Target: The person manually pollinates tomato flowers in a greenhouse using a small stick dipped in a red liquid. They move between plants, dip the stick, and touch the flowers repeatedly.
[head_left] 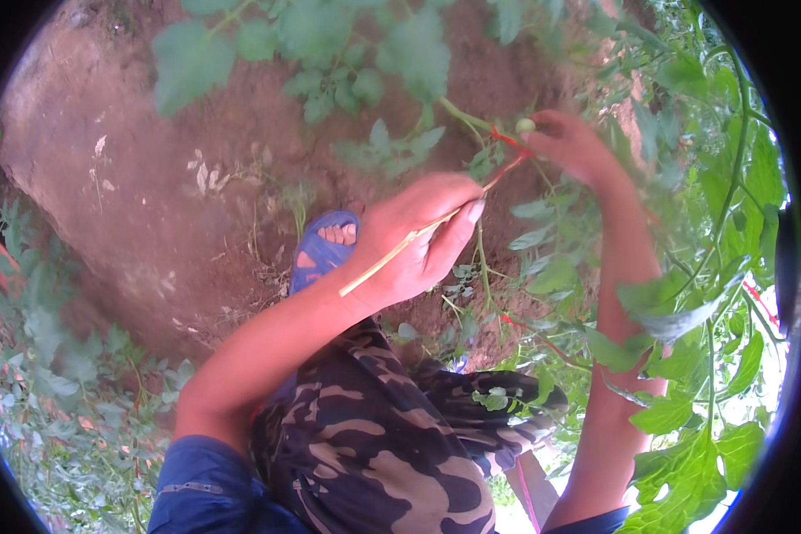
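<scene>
Bare brown soil spreads among tomato plants, with bright light showing through the foliage at right. A blue sandal stands on the ground. The left hand is clamped on a slender straw-coloured stick, its reddish end near a red-marked stem. The right hand is at a small green tomato; whether it grips, I cannot tell.

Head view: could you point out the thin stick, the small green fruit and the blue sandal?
Thin stick (413, 236): head view, on its pale shaft.
Small green fruit (525, 125): head view, middle of its round side.
Blue sandal (327, 253): head view, on its upper strap.
</scene>
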{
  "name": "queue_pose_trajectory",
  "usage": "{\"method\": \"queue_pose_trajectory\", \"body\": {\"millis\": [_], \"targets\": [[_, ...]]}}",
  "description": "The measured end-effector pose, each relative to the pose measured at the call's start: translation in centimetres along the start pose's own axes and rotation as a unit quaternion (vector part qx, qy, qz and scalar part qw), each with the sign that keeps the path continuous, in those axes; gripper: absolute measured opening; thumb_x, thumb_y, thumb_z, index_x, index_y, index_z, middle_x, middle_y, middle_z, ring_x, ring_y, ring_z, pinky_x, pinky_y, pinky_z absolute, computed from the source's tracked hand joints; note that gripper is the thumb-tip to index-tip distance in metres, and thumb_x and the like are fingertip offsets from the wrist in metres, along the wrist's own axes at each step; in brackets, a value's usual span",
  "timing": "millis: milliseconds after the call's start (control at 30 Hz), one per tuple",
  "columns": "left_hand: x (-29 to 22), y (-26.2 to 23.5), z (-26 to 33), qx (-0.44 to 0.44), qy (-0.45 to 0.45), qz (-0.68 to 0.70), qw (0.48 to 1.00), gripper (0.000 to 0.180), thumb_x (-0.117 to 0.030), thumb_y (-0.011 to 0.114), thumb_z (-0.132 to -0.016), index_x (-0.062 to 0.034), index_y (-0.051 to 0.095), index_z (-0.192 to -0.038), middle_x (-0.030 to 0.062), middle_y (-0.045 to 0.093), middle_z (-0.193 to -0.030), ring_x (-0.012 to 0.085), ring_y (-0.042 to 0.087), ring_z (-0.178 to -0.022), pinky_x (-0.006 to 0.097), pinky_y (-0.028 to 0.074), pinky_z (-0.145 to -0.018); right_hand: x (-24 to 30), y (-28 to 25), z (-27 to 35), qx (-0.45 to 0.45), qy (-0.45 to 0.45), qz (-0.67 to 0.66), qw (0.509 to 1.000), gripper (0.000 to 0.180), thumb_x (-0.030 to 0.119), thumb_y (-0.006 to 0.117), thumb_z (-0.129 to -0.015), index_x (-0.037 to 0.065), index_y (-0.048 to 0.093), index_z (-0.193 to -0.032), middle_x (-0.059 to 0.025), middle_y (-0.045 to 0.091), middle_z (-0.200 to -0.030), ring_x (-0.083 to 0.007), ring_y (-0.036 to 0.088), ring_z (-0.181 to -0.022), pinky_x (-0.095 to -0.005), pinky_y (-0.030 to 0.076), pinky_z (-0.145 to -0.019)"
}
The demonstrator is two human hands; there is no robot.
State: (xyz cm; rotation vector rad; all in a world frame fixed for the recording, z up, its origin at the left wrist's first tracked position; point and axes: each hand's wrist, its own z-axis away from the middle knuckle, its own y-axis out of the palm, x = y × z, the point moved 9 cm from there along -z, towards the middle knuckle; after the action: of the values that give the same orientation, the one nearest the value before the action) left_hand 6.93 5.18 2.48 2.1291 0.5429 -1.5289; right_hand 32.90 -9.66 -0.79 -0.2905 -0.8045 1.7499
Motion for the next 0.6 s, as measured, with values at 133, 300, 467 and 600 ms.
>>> {"method": "queue_pose_trajectory", "body": {"millis": [133,300,467,600], "targets": [[0.6,0.9,0.1,0.005,-0.004,0.005,1.0,0.015,-0.004,0.07,-0.096,-0.0017,0.069,-0.111,0.0152,0.072,-0.104,0.0311,0.071,-0.086,0.038,0.057,-0.075,1.1,-0.5,0.7,0.003,0.007,-0.007,1.0,0.064,0.045,0.076,-0.093,0.001,0.064,-0.138,-0.0152,0.071,-0.129,-0.024,0.065,-0.121,-0.0383,0.049,-0.105],[1.3,1.1,0.7,0.012,-0.027,0.018,0.999,0.015,-0.009,0.069,-0.099,-0.0018,0.069,-0.113,0.0152,0.072,-0.105,0.0319,0.072,-0.09,0.039,0.057,-0.077,0.2,0.0,0.9,-0.023,0.016,-0.022,0.999,0.064,0.046,0.076,-0.093,0.001,0.065,-0.137,-0.0134,0.071,-0.129,-0.0228,0.065,-0.12,-0.038,0.049,-0.105],[1.2,1.2,0.6,-0.011,0.023,-0.008,1.0,0.016,-0.009,0.072,-0.097,-0.0044,0.067,-0.113,0.0144,0.072,-0.105,0.0326,0.071,-0.088,0.038,0.057,-0.074,0.8,0.2,1.1,-0.04,0.042,-0.051,0.997,0.065,0.046,0.076,-0.092,0.002,0.065,-0.138,-0.0133,0.071,-0.13,-0.0233,0.065,-0.121,-0.038,0.048,-0.106],[1.3,1.9,0.6,0.01,0.018,-0.026,0.999,0.02,-0.005,0.073,-0.093,-0.0068,0.065,-0.112,0.0126,0.071,-0.102,0.033,0.071,-0.083,0.039,0.057,-0.07,1.0,-0.2,1.3,-0.045,0.046,-0.034,0.997,0.067,0.047,0.076,-0.092,0.002,0.064,-0.139,-0.0142,0.071,-0.131,-0.0251,0.064,-0.123,-0.0385,0.047,-0.108]]}}
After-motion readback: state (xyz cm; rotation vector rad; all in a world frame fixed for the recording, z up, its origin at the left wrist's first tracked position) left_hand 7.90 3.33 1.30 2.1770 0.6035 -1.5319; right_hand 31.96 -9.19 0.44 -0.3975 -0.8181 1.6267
